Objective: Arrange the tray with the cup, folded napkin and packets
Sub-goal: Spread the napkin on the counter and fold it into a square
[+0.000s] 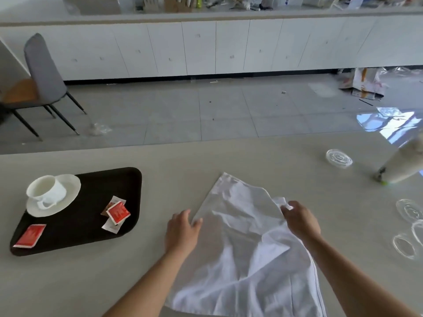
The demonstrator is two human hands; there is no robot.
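Right hand (299, 221) pinches the white cloth napkin (240, 243), left hand (183, 227) rests loose on its edge. Flatten creases before folding.

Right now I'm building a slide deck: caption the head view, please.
Left hand touches and right hand grips a white napkin beside a dark tray holding cup and packets.
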